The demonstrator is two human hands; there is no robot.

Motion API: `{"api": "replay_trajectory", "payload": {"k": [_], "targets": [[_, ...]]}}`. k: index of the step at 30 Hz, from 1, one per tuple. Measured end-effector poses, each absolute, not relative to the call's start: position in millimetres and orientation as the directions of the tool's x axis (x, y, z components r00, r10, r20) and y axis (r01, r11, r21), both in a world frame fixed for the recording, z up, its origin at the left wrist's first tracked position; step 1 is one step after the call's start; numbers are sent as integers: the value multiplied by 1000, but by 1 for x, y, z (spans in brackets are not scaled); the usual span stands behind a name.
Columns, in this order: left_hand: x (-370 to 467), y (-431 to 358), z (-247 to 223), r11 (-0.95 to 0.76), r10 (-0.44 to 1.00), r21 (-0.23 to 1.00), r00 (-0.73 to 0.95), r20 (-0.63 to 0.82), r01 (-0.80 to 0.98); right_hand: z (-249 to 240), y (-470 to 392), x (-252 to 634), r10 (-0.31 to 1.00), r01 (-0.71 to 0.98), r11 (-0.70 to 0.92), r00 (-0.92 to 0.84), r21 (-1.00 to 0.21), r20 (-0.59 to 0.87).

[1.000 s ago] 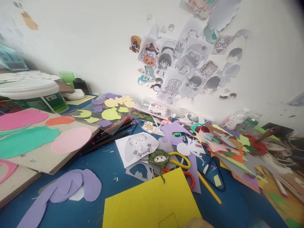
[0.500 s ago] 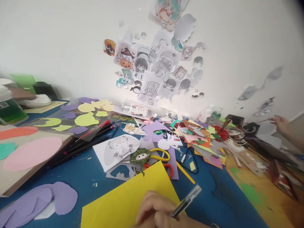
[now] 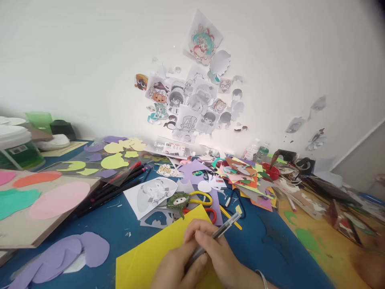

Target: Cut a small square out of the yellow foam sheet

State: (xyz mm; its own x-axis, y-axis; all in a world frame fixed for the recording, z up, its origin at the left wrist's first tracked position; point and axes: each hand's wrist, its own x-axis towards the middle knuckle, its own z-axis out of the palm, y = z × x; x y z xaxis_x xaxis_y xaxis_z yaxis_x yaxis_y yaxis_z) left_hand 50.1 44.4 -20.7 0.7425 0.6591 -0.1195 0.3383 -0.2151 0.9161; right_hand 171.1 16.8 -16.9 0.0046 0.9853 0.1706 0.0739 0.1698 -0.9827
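Note:
Both my hands meet over a yellow sheet (image 3: 150, 257) at the bottom centre. My right hand (image 3: 218, 251), with a bracelet at its wrist, has its fingers closed round a dark pen (image 3: 222, 228) with a clear cap end pointing up to the right. My left hand (image 3: 176, 265) lies against it, its fingers curled at the pen's lower end. The pen's lower tip is hidden by the fingers. Just beyond the sheet are scissors with yellow and red handles (image 3: 201, 197) and a green-haired paper face (image 3: 178, 200).
Purple cut-outs (image 3: 60, 257) lie at the lower left, near a board (image 3: 45, 224) with coloured shapes. Dark pens (image 3: 111, 188) lie behind. Paper scraps (image 3: 243, 172) are heaped at the right, beside a red bowl (image 3: 270, 171). Part of a person shows at the right edge.
My hands have come up into view and closed together round the pen. The view has tilted up and shifted. The other person's raised hand at the right has moved down and away.

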Motion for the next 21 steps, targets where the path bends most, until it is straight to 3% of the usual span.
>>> {"api": "replay_trajectory", "payload": {"k": [2,5,10,15,21], "targets": [[49,51,-17,-267,672,863,725,-151,428,-18,20,178,972,98,158,160,-983,172],[42,63,-11,-394,742,687,652,-154,611,-15,26,203,916,236,111,353,-966,191],[26,89,-5,-476,810,524,584,-51,706,-13,23,261,811,557,-201,555,-806,182],[25,98,-11,-454,827,505,558,-67,734,-29,16,288,776,685,-415,610,-599,161],[27,95,-9,-405,822,577,559,-110,709,-38,22,284,792,762,-391,564,-516,234]]}}
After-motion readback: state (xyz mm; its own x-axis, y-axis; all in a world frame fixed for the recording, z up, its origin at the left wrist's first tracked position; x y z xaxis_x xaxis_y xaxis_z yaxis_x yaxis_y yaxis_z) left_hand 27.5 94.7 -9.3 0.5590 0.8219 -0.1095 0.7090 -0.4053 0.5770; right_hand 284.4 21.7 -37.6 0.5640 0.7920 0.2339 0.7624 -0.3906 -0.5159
